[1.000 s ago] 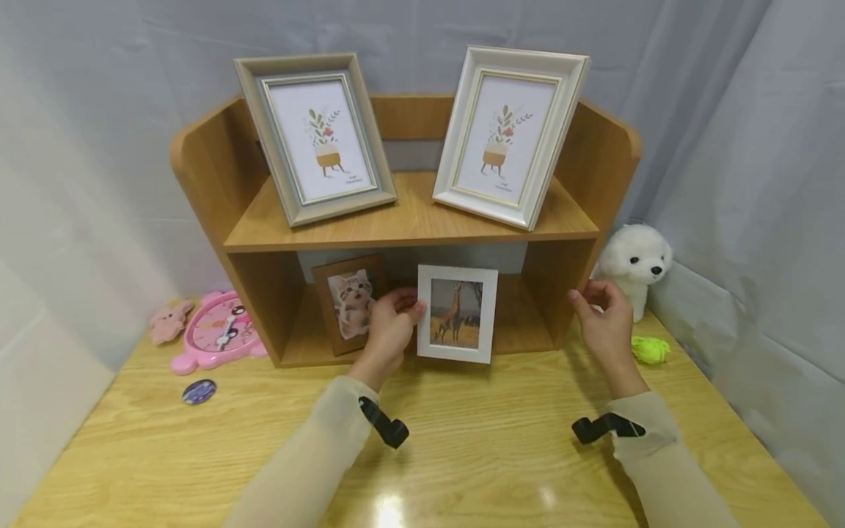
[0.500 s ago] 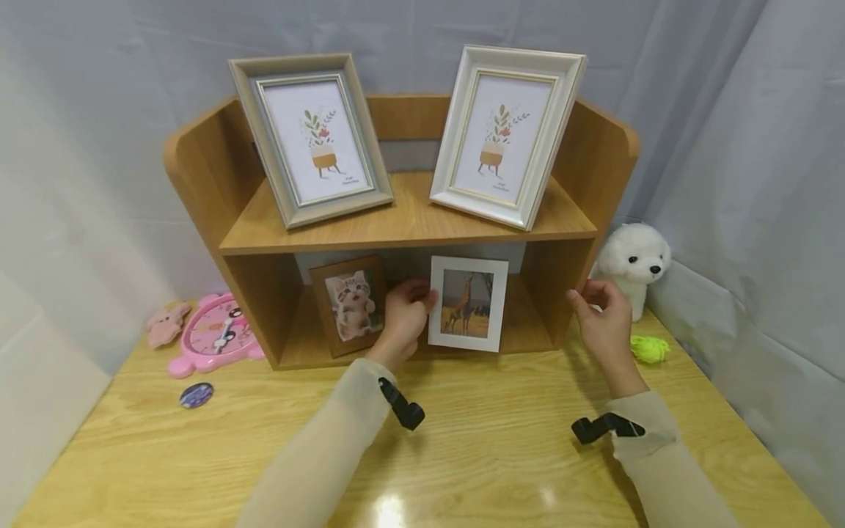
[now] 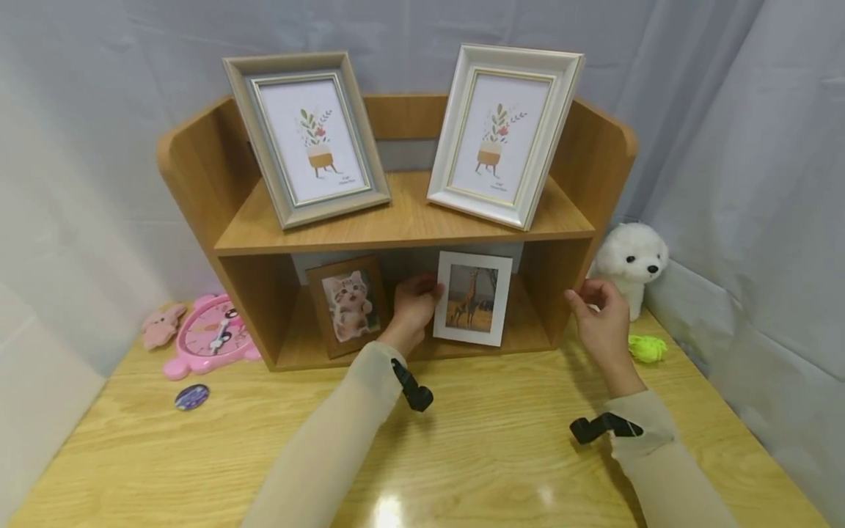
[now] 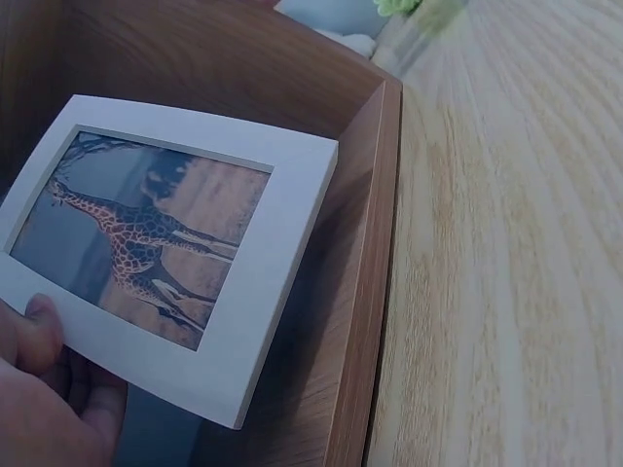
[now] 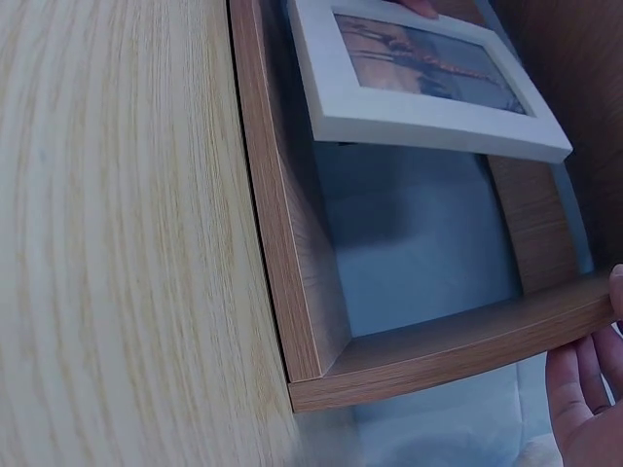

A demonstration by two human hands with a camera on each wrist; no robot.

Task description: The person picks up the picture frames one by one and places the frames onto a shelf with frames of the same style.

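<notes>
In the lower bay of the wooden shelf [image 3: 403,242], my left hand [image 3: 414,308] grips the left edge of a white picture frame [image 3: 472,340] with a giraffe photo. Its thumb lies on the front of the frame in the left wrist view; the other fingers go behind. To the left of that hand leans a brown picture frame [image 3: 319,293] with a kitten photo. My right hand [image 3: 604,323] holds the shelf's right side panel by its front edge, and in the right wrist view the fingers [image 5: 574,389] lie along the panel's outer side.
Two larger frames, one champagne [image 3: 290,209] and one white [image 3: 475,204], lean on the upper shelf. Left of the shelf lie a pink clock [image 3: 214,337], a pink plush [image 3: 161,326] and an oval badge [image 3: 191,397]. A white plush dog [image 3: 630,253] and a yellow-green item [image 3: 648,348] are at right.
My left hand has moved right and deeper into the lower bay with the white giraffe frame. The right hand keeps its hold on the side panel.
</notes>
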